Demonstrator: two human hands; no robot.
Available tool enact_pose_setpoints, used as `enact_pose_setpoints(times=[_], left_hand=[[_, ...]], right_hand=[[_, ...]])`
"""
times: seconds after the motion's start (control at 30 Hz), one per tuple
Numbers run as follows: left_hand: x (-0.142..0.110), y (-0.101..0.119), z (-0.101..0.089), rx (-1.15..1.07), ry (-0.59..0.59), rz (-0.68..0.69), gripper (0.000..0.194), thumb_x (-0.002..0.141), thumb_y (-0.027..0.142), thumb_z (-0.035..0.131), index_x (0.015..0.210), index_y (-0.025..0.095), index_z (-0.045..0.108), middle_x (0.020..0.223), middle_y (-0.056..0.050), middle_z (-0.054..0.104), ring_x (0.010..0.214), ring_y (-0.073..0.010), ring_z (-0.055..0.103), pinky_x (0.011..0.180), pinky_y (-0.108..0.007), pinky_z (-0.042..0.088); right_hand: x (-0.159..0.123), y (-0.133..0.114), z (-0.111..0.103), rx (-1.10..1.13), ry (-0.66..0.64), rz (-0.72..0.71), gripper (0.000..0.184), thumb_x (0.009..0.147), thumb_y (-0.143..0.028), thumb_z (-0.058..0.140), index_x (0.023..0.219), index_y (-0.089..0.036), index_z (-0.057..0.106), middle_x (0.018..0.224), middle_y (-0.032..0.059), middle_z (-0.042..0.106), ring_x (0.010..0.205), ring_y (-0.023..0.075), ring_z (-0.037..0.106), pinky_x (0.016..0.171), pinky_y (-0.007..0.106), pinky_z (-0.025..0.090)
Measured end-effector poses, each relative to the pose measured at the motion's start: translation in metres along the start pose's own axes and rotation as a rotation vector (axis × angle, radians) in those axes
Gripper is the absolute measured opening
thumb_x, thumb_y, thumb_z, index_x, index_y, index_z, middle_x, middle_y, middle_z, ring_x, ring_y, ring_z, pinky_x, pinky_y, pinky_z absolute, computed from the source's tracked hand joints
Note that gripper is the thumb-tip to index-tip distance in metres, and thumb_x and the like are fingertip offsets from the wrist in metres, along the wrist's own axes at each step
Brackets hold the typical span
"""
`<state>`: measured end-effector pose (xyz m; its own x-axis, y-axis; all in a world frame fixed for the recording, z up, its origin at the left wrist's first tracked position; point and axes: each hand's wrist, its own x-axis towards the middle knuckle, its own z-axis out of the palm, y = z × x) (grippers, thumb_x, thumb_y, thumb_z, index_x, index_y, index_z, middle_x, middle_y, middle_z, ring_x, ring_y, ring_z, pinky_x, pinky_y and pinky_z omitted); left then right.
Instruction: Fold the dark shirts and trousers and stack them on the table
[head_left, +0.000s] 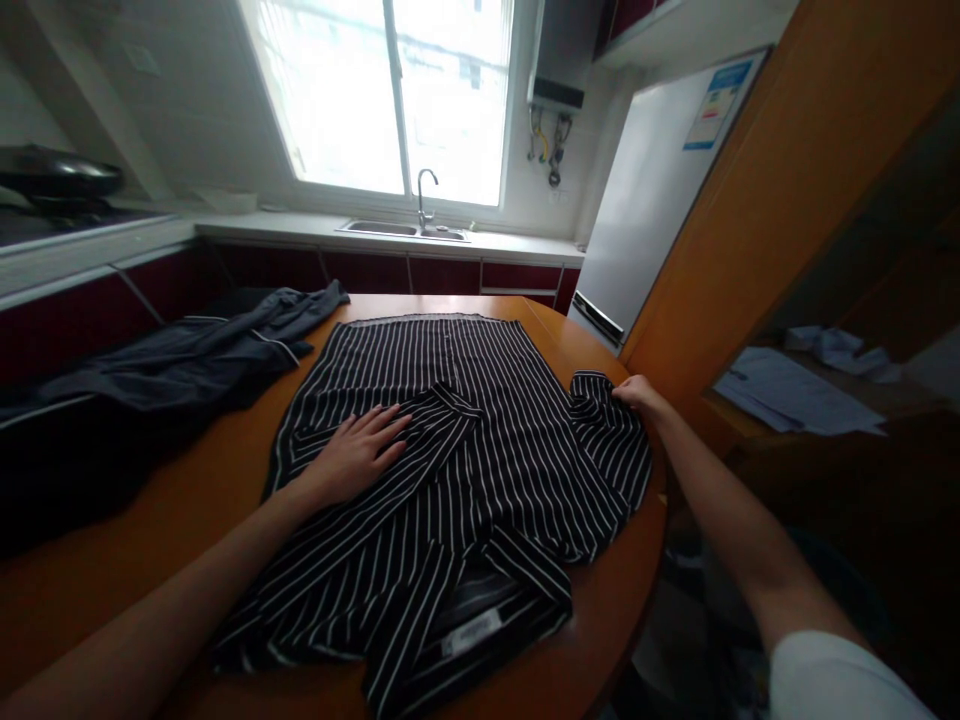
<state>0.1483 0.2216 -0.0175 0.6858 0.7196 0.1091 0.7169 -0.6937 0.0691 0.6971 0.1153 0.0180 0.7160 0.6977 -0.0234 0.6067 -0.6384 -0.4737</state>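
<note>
Striped shirt point(517, 440), spread on the wooden table point(600, 640), its collar point(525, 565) at the near side and its hem toward the sink point(390, 229). Left hand point(360, 455): palm down on the folded-over sleeve point(420, 420), fingers slightly apart. Right hand point(639, 393): fingers closed together, clamped on the other sleeve point(606, 425) near its cuff, by the table's right edge.

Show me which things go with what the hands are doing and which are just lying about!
Being used:
- striped shirt, left hand flat on it, right hand pinching a sleeve
- table underneath

Just lying about:
- dark clothes
- papers
- pan
</note>
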Motion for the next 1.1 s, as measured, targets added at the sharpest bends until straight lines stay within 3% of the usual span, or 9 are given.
enact_pose_setpoints(times=[0.17,0.3,0.4,0.5,0.6,0.73,0.9,1.07,1.1], left_hand=[[-0.001,0.002,-0.002,-0.016,0.007,0.004,0.06,0.101,0.053,0.03,0.154,0.029,0.045,0.165,-0.003,0.03,0.153,-0.0307,0.025,0.122,-0.054,0.019],[-0.002,0.005,-0.006,-0.024,-0.003,-0.003,0.06,0.101,0.053,0.03,0.154,0.027,0.045,0.165,-0.003,0.03,0.153,-0.0313,0.024,0.122,-0.055,0.019],[-0.002,0.006,-0.006,-0.032,0.006,-0.004,0.06,0.101,0.053,0.031,0.154,0.028,0.045,0.165,-0.003,0.03,0.153,-0.0313,0.024,0.122,-0.056,0.019],[-0.002,0.005,-0.004,-0.027,0.012,0.01,0.06,0.101,0.053,0.03,0.154,0.029,0.044,0.166,-0.003,0.03,0.154,-0.0316,0.023,0.122,-0.055,0.017],[-0.002,0.003,-0.003,-0.032,0.02,0.01,0.059,0.101,0.053,0.031,0.154,0.029,0.045,0.165,-0.003,0.03,0.153,-0.0322,0.024,0.122,-0.055,0.017],[-0.002,0.003,-0.002,-0.039,0.02,0.009,0.059,0.102,0.053,0.031,0.154,0.029,0.044,0.166,-0.003,0.03,0.154,-0.0321,0.023,0.122,-0.056,0.017],[-0.002,0.007,-0.006,-0.038,-0.009,-0.007,0.061,0.102,0.055,0.029,0.155,0.028,0.042,0.166,-0.003,0.027,0.154,-0.0319,0.021,0.122,-0.057,0.017],[0.0,0.008,-0.005,-0.04,-0.022,-0.016,0.061,0.101,0.055,0.029,0.155,0.029,0.042,0.167,-0.002,0.027,0.154,-0.032,0.022,0.122,-0.057,0.015],[0.0,0.007,-0.004,-0.036,-0.022,-0.016,0.061,0.101,0.055,0.029,0.155,0.029,0.042,0.167,-0.002,0.027,0.154,-0.0318,0.022,0.122,-0.057,0.015]], right_hand=[[0.009,-0.003,0.002,-0.01,0.039,-0.035,0.023,0.083,-0.03,0.069,0.079,-0.009,0.075,0.085,0.0201,0.075,0.091,0.0301,0.074,0.074,0.029,0.054],[0.014,-0.002,-0.002,0.032,-0.018,-0.112,0.022,0.08,-0.023,0.072,0.098,-0.011,0.076,0.103,0.0161,0.076,0.099,0.0232,0.071,0.083,0.025,0.052],[0.014,0.001,-0.007,0.061,-0.099,-0.132,0.033,0.07,-0.018,0.08,0.102,-0.01,0.074,0.097,0.0122,0.076,0.088,0.0197,0.07,0.077,0.024,0.053],[0.011,0.002,-0.015,0.089,-0.166,-0.121,0.029,0.063,-0.015,0.084,0.09,-0.01,0.073,0.084,0.0083,0.074,0.077,0.0181,0.068,0.07,0.024,0.053],[0.005,-0.001,-0.023,0.137,-0.212,-0.112,0.02,0.064,-0.013,0.082,0.079,-0.012,0.069,0.072,0.004,0.071,0.067,0.016,0.065,0.062,0.023,0.051],[-0.007,-0.013,-0.038,0.213,-0.171,-0.107,0.012,0.071,-0.013,0.074,0.078,-0.012,0.065,0.067,0.0031,0.067,0.06,0.0151,0.062,0.054,0.023,0.048],[-0.024,-0.046,-0.062,0.276,-0.055,-0.179,0.014,0.072,-0.016,0.076,0.08,-0.013,0.064,0.067,0.0024,0.064,0.06,0.0134,0.06,0.05,0.02,0.044],[-0.071,-0.117,-0.067,0.393,0.062,-0.434,0.017,0.073,-0.017,0.078,0.085,-0.013,0.066,0.071,0.0014,0.063,0.062,0.0134,0.062,0.056,0.022,0.052],[-0.084,-0.133,-0.064,0.447,0.021,-0.501,0.019,0.075,-0.02,0.079,0.088,-0.013,0.066,0.074,0.0022,0.065,0.064,0.0136,0.063,0.058,0.023,0.054]])
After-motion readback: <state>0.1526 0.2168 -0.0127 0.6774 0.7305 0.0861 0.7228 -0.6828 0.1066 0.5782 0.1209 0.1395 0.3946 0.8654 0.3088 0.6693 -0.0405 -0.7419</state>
